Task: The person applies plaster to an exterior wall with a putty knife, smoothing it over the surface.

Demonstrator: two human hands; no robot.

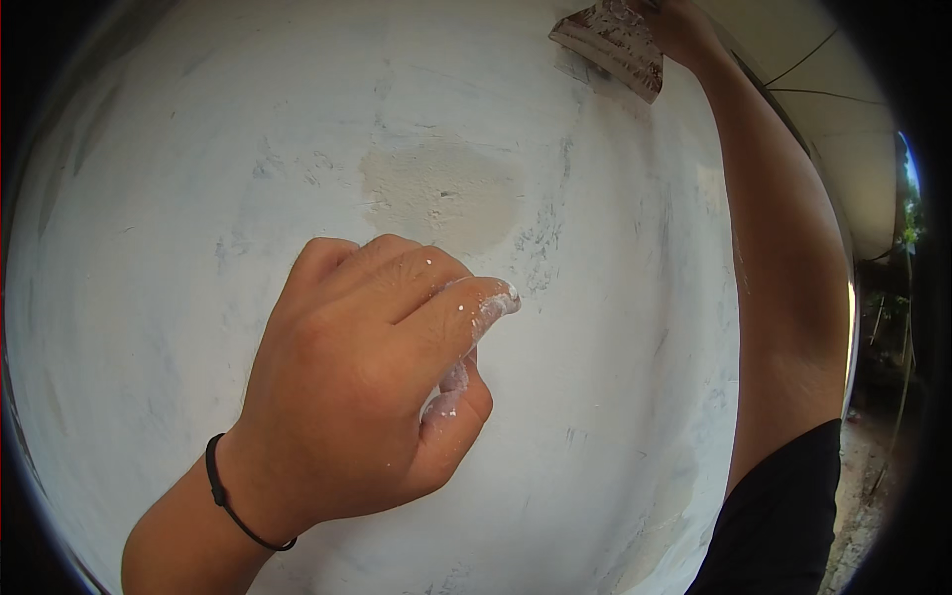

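High at the upper right, my right hand [686, 36] grips a wide putty knife [613, 45], its blade mottled with brown and pale residue. The blade's lower edge lies against the white wall [615, 367]. My left hand [347, 367] is closed in front of the middle of the wall, back of the hand toward me. White paste smears its index finger and thumb. Its curled fingers hide whatever may be in the palm. Just above the left knuckles is a beige, slightly rough patch [446, 188] on the wall.
Grey scuffs and streaks mark the wall around the patch. A pale overhang [833, 109] with a thin dark cable [823, 91] runs along the upper right. Beyond the wall's right edge, greenery [910, 213] and rough ground [861, 496] show.
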